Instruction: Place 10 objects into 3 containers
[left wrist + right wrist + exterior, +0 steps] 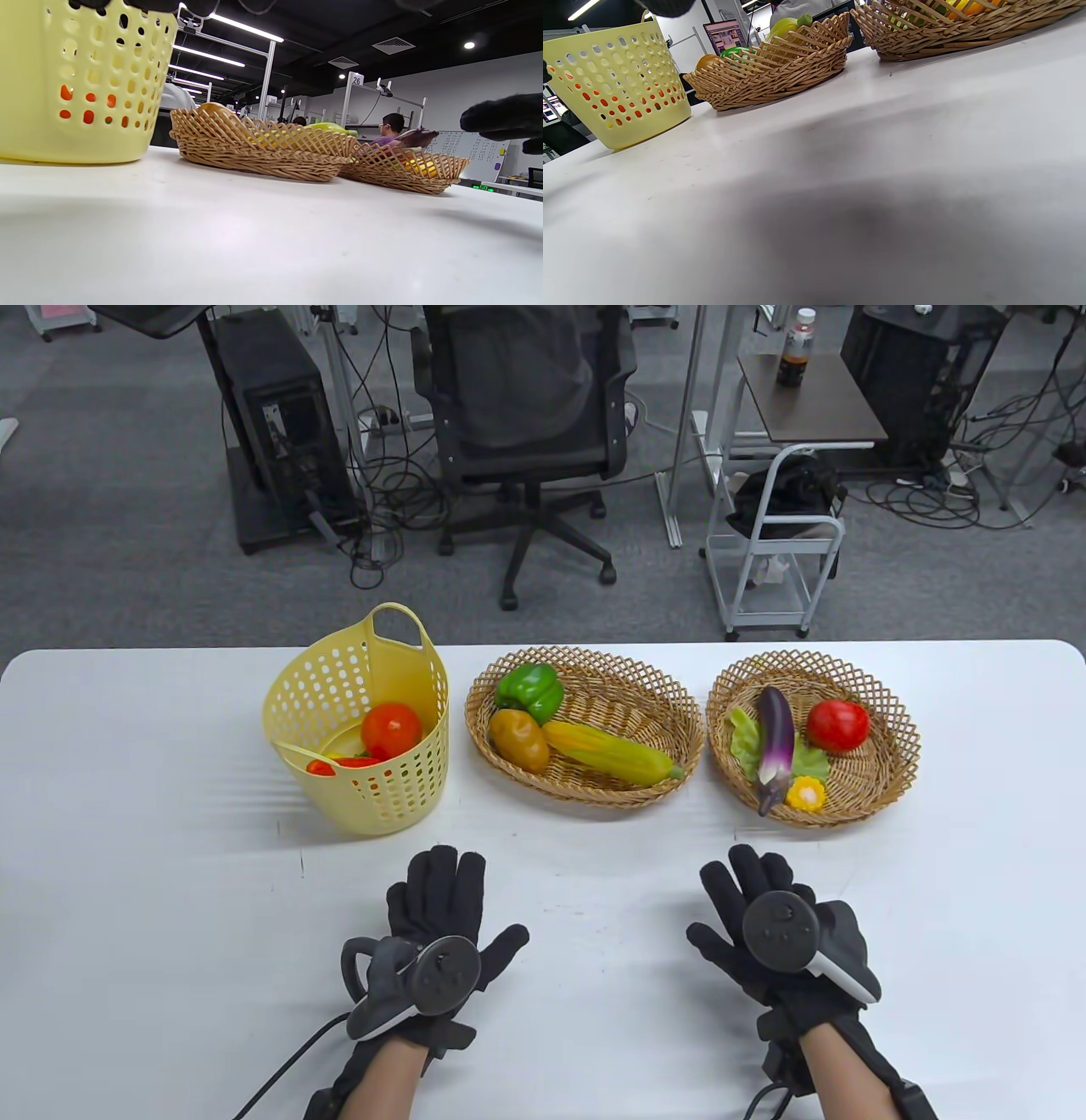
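Three containers stand in a row at the back of the table. The yellow plastic basket [339,687] holds a tomato [391,729] and a red pepper [344,764]. The middle wicker basket [645,678] holds a green pepper [529,691], a potato [518,739] and a corn cob [611,753]. The right wicker basket [895,712] holds an eggplant [775,742], a tomato [837,725], a lettuce leaf [745,738] and a small corn piece [805,794]. My left hand [443,899] and right hand [751,899] lie flat and empty on the table in front of the baskets, fingers spread.
The white table [127,857] extends to both sides of my hands. The wrist views show the yellow basket [63,84] and wicker baskets [772,76] low across the tabletop. An office chair [526,415] and a cart [776,551] stand beyond the far edge.
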The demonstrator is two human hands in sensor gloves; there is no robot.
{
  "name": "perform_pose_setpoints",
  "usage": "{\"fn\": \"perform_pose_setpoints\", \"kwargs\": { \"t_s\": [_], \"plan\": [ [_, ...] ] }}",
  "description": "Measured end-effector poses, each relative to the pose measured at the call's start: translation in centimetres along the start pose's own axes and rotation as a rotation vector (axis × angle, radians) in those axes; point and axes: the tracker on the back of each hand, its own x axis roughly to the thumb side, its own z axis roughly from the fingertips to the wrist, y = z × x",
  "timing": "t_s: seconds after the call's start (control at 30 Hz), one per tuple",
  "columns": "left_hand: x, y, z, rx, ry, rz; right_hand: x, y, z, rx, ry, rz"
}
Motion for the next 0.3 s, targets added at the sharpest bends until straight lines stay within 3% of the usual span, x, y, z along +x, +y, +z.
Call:
{"fn": "perform_pose_setpoints", "kwargs": {
  "t_s": [0.3],
  "plan": [
    [-0.19,0.03,0.08,0.0,0.006,0.006,0.12,0.26,-0.14,0.025,-0.015,0.014]
  ]
}}
